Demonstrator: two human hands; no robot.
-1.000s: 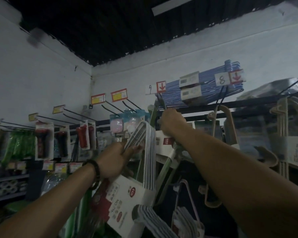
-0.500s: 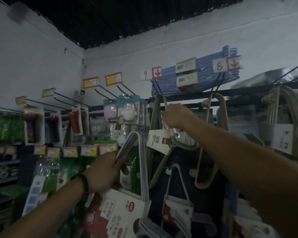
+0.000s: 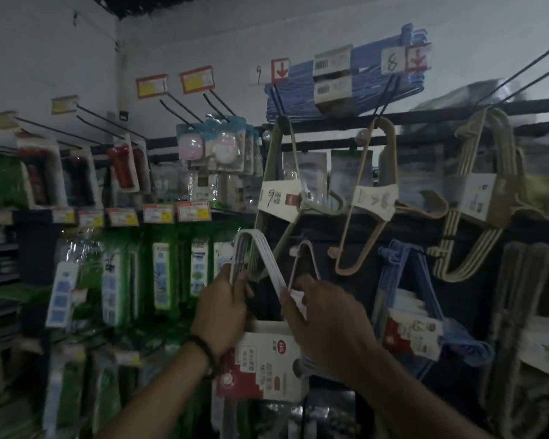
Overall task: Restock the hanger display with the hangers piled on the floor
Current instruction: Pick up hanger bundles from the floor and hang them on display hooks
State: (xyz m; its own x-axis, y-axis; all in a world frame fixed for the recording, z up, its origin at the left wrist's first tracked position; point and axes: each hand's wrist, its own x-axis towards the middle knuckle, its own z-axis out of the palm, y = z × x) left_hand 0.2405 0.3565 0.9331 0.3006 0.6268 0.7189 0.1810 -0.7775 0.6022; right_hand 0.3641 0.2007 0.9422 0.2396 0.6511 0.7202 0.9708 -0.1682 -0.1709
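Observation:
A pack of white hangers (image 3: 260, 255) with a red and white card sleeve (image 3: 260, 365) is held up in front of the display. My left hand (image 3: 225, 308) grips its left leg just below the top bend. My right hand (image 3: 324, 318) grips the right leg of the same pack. Above them a green hanger pack (image 3: 286, 172) with a white sleeve hangs from a black peg. A tan hanger pack (image 3: 371, 191) and a cream hanger pack (image 3: 482, 198) hang on pegs to its right. A pink hanger (image 3: 305, 255) hangs behind my right hand.
Blue hanger packs (image 3: 355, 80) lie on the top black shelf (image 3: 425, 117). More blue hangers (image 3: 406, 280) hang at lower right. Long bare pegs (image 3: 108, 120) with price tags stick out at upper left. Green packaged goods (image 3: 159, 270) fill the left wall.
My right hand left the green pack on its peg and came down onto the white pack. The view dropped lower, and the white pack now sits between both hands.

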